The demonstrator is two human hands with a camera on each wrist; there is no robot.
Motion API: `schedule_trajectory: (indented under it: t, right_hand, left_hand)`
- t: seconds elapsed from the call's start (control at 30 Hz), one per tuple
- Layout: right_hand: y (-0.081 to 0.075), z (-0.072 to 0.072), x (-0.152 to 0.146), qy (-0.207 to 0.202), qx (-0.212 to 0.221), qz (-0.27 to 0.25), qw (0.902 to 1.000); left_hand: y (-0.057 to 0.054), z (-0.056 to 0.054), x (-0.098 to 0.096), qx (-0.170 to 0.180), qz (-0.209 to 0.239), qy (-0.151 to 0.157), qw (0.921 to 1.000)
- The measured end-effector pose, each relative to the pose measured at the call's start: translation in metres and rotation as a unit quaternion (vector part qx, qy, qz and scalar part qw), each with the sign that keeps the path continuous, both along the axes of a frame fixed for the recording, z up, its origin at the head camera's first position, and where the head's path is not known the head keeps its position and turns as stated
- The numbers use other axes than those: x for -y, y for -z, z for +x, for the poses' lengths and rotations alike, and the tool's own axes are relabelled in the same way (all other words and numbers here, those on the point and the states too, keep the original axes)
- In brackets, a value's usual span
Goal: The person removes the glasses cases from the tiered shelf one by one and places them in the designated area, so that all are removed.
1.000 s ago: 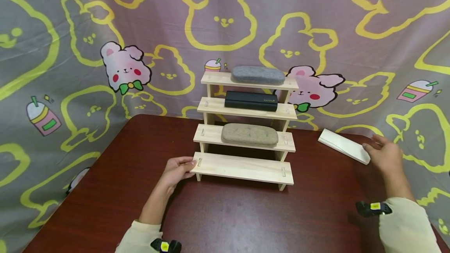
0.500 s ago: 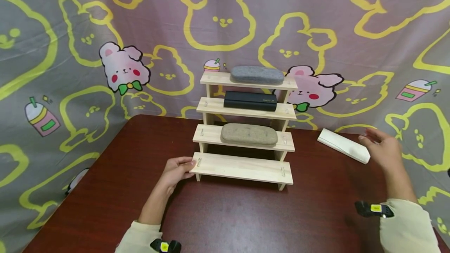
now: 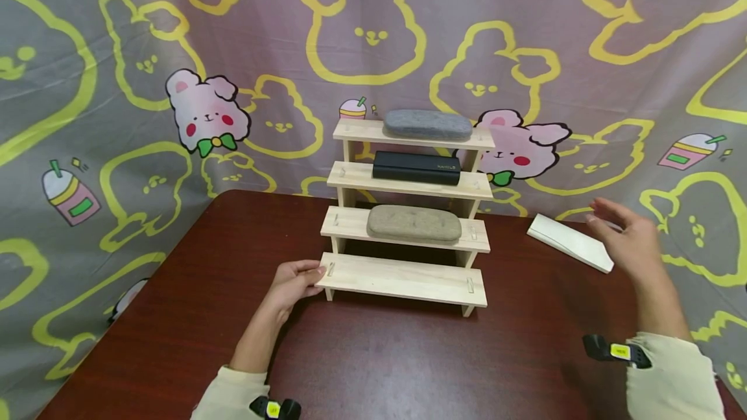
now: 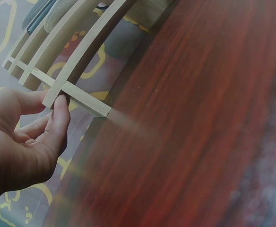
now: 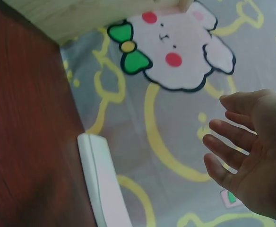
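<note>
My left hand point(image 3: 294, 286) pinches the left end of the lowest board of a wooden step shelf point(image 3: 403, 279); the left wrist view shows thumb and fingers on either side of the board's end point(image 4: 57, 92). My right hand point(image 3: 633, 242) hovers by the right end of a white glasses case point(image 3: 569, 243) lying on the table. Its fingers are loosely bent and hold nothing, apart from the case in the right wrist view. On the shelf's upper steps sit a grey fabric glasses case point(image 3: 428, 124), a black case point(image 3: 416, 168) and a beige fabric glasses case point(image 3: 414, 223).
The dark red-brown table point(image 3: 408, 355) reaches back to a patterned curtain point(image 3: 262, 31) with rabbit drawings, which hangs behind and at both sides. The white case lies near the table's back right edge, to the right of the shelf.
My right hand has left the white glasses case, rising and shifting slightly left. The case stays where it was. My left hand keeps its grip on the shelf.
</note>
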State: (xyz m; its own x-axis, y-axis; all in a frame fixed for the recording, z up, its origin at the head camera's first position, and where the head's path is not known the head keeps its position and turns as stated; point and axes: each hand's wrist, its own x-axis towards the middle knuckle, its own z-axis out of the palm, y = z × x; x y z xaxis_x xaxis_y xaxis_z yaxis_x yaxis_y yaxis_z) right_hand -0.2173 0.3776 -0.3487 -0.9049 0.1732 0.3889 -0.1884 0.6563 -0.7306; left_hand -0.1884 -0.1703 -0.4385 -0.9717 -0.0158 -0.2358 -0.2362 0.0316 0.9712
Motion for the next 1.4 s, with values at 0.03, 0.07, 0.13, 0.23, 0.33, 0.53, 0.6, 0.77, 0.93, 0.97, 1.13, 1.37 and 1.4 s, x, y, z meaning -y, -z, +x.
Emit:
schedule_trajectory:
  t: [0.03, 0.07, 0.13, 0.23, 0.33, 0.53, 0.6, 0.77, 0.93, 0.97, 1.13, 1.37, 1.4]
  right_hand:
    - [-0.002, 0.001, 0.002, -0.004, -0.004, -0.003, 1.0000]
    - [-0.003, 0.001, 0.005, -0.012, -0.006, -0.008, 0.9999]
    - [-0.007, 0.003, 0.009, -0.020, -0.006, -0.013, 0.9997]
    - [-0.011, 0.004, 0.013, -0.038, -0.014, -0.021, 0.9990]
    - [-0.014, 0.006, 0.017, -0.055, -0.022, -0.029, 0.9978]
    - [-0.017, 0.009, 0.025, -0.083, -0.034, -0.046, 0.9949]
    - [-0.018, 0.009, 0.030, -0.095, -0.045, -0.048, 0.9933]
    - [-0.022, 0.011, 0.045, -0.121, -0.062, -0.041, 0.9899]
    - [-0.027, 0.016, 0.059, -0.127, -0.065, -0.009, 0.9897]
    - [-0.028, 0.017, 0.061, -0.127, -0.064, -0.003, 0.9899]
    - [-0.031, 0.021, 0.069, -0.126, -0.045, 0.018, 0.9908]
    - [-0.032, 0.023, 0.081, -0.133, -0.047, 0.018, 0.9899]
    - [-0.031, 0.023, 0.083, -0.136, -0.049, 0.016, 0.9893]
  left_hand:
    - [0.000, 0.000, 0.000, 0.000, 0.000, 0.000, 1.0000]
    - [0.000, 0.000, 0.000, 0.000, 0.000, 0.001, 1.0000]
    - [0.000, 0.000, 0.000, 0.000, 0.000, 0.001, 1.0000]
    - [0.000, 0.001, 0.000, 0.001, -0.001, 0.000, 1.0000]
    - [0.000, 0.001, 0.000, -0.001, 0.000, 0.001, 1.0000]
    - [0.001, 0.001, 0.001, 0.001, 0.000, -0.001, 1.0000]
    - [0.001, 0.000, 0.001, 0.001, 0.000, 0.000, 1.0000]
    - [0.001, 0.000, 0.002, 0.001, 0.002, 0.001, 1.0000]
    - [0.001, 0.001, 0.001, 0.000, 0.005, 0.000, 1.0000]
    - [0.001, 0.001, 0.001, 0.000, 0.005, 0.001, 1.0000]
    - [0.000, 0.001, 0.001, 0.001, 0.003, 0.001, 1.0000]
    - [0.000, 0.000, 0.000, -0.001, 0.007, 0.000, 1.0000]
    - [0.000, 0.000, 0.000, -0.001, 0.007, 0.001, 1.0000]
